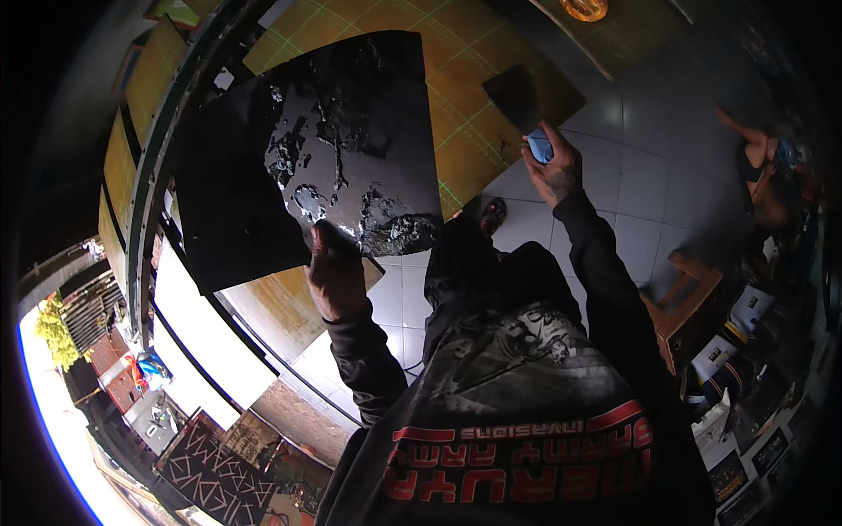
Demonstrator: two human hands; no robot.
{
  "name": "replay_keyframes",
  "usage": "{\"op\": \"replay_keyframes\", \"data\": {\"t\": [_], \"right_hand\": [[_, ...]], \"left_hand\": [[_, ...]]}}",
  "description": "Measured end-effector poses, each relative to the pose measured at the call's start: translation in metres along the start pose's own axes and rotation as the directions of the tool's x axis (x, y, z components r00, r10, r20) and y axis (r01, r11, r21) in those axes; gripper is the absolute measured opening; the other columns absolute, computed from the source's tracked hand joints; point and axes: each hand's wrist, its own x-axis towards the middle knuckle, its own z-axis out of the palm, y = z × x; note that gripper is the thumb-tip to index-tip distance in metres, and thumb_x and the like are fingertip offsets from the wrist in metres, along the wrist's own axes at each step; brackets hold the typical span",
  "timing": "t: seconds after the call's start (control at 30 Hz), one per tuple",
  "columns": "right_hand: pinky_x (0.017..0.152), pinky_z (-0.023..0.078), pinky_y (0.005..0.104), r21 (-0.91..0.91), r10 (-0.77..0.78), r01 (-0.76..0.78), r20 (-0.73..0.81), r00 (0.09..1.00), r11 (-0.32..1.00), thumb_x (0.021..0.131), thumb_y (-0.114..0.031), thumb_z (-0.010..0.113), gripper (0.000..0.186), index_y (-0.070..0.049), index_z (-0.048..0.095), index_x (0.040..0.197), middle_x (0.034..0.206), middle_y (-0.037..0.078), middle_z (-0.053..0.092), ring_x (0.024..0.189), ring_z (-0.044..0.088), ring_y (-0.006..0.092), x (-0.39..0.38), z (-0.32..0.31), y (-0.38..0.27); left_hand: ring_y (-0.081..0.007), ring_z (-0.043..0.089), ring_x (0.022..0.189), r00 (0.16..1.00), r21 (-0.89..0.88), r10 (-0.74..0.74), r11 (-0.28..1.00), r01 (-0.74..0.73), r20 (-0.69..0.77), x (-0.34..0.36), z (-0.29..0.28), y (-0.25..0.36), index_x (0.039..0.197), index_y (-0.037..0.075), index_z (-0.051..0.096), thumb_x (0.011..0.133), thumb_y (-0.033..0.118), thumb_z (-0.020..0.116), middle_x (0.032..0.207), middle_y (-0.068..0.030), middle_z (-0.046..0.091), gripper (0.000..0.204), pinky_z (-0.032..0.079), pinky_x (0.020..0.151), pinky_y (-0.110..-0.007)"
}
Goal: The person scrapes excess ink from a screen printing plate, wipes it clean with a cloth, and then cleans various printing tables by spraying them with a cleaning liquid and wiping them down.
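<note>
A large black sheet point(228, 175) is tilted up in front of me, with wet-looking, glossy black smears across its right half. My left hand point(336, 276) is closed on its near edge, the thumb lying over the face. To the right, my right hand point(555, 167) is wrapped round a blue-handled scraper point(541, 147). A broad dark shape beyond its handle looks like the blade, though I cannot tell for sure. This hand is apart from the sheet. Beneath both lies a yellow-brown work surface point(474, 96) with green grid lines.
A dark curved beam point(158, 149) runs down the left side. Pale tiles point(614, 175) cover the floor. A wooden stool point(693, 307) stands at the right, and another person point(763, 162) is beyond it. A dark panel with pale lettering point(215, 478) lies at lower left.
</note>
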Motion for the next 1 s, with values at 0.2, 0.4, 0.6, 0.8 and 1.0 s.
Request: {"op": "replay_keyframes", "data": {"t": [0.2,0.4,0.6,0.8,1.0], "right_hand": [[0.072,0.052,0.0304,-0.023,0.073,-0.071,0.073,0.995,0.997,0.075,-0.002,0.070,0.057,-0.003,0.046,0.126,0.082,0.010,0.067,0.074,0.066,0.0180,0.002,-0.048,0.015],[0.072,0.051,0.0296,0.070,0.239,-0.239,0.000,0.971,0.969,0.075,-0.001,0.069,0.055,-0.003,0.047,0.125,0.080,0.010,0.067,0.074,0.066,0.0179,0.008,-0.045,-0.005],[0.071,0.050,0.0293,0.100,0.349,-0.348,0.010,0.937,0.932,0.077,-0.003,0.069,0.048,-0.003,0.050,0.122,0.081,0.010,0.066,0.074,0.065,0.0167,0.017,-0.031,-0.010],[0.069,0.050,0.0290,0.134,0.399,-0.400,0.036,0.916,0.907,0.077,-0.004,0.068,0.045,-0.002,0.052,0.119,0.082,0.010,0.066,0.072,0.064,0.0169,0.033,-0.003,-0.018],[0.067,0.050,0.0311,0.082,0.413,-0.409,-0.029,0.910,0.909,0.077,-0.005,0.068,0.043,-0.004,0.055,0.117,0.084,0.013,0.066,0.074,0.066,0.0218,0.032,0.016,-0.011]], "left_hand": [[-0.0124,0.059,0.079,0.996,-0.303,0.056,0.952,-0.033,0.066,-0.020,0.020,0.031,0.123,-0.002,0.053,0.081,-0.003,0.063,0.095,-0.0106,0.064,0.043,0.049,0.072,-0.026],[-0.0145,0.063,0.084,0.998,-0.268,0.019,0.964,-0.002,0.060,0.003,0.023,0.049,0.112,-0.006,0.058,0.093,0.003,0.050,0.098,-0.0114,0.064,0.022,0.051,0.074,-0.023],[-0.0163,0.063,0.088,0.995,-0.234,0.099,0.968,-0.089,0.031,0.034,0.037,0.030,0.125,-0.001,0.052,0.078,-0.008,0.063,0.101,-0.0102,0.065,0.049,0.050,0.080,-0.027],[-0.0148,0.063,0.089,0.671,-0.848,-0.566,-0.103,0.520,0.480,0.080,0.057,0.000,0.113,-0.002,0.059,0.089,0.009,0.058,0.101,-0.0096,0.065,0.026,0.051,0.077,-0.026],[-0.0130,0.063,0.080,0.994,-0.083,0.083,0.994,-0.078,0.067,0.098,0.071,-0.017,0.107,-0.004,0.058,0.091,0.004,0.053,0.091,-0.0081,0.064,0.018,0.052,0.068,-0.022]]}}
